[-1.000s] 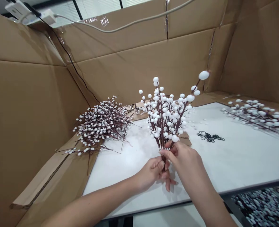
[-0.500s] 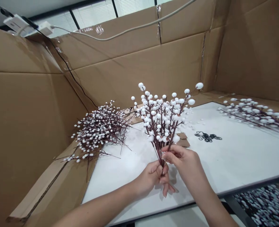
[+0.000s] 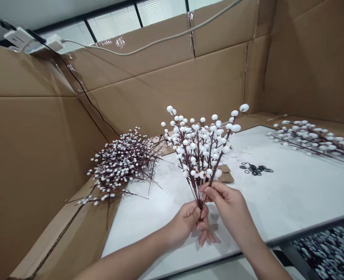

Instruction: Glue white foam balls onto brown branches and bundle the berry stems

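Head view: berry-stem bunch [image 3: 197, 149] upright over white counter [image 3: 277, 202]. L hand [image 3: 186, 219] grip clamped round stem bases; R hand [image 3: 229, 200] grip pinches outer stem [image 3: 221, 155] low down. Prob. light, stiff-ish; berries [image 3: 244, 108] may pop off, so best held by bare lower stems. Cardboard walls [image 3: 160, 89] around, window blinds [image 3: 113, 25] beyond, blk rings [image 3: 256, 170] on counter.

Slim bare left forearm [image 3: 131, 253], bare right forearm [image 3: 256, 247]
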Motion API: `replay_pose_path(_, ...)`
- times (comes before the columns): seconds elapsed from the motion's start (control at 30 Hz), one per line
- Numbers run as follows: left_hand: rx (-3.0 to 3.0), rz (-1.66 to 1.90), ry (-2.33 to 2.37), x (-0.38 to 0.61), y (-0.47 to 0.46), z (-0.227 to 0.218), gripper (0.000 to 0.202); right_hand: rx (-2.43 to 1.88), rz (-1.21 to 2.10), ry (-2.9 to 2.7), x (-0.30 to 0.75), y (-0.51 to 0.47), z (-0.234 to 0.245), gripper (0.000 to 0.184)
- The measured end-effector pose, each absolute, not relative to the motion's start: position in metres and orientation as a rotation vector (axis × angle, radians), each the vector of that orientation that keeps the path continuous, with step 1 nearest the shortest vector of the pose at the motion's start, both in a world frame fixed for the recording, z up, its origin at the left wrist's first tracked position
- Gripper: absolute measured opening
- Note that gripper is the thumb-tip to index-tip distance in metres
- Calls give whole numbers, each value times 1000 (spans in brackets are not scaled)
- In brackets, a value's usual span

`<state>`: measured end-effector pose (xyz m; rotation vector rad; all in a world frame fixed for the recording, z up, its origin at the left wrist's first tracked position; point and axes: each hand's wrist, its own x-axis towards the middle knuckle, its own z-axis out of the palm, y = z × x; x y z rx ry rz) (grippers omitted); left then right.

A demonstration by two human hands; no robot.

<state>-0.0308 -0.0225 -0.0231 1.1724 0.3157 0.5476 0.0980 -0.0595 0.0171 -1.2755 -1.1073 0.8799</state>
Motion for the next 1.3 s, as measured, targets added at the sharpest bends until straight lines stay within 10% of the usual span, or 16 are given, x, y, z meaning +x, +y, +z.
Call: replay_pose_path(1.3, 1170, 531, 323, -30, -20, -23, 34, -1590, 494, -1473, 97, -53, 10, 32)
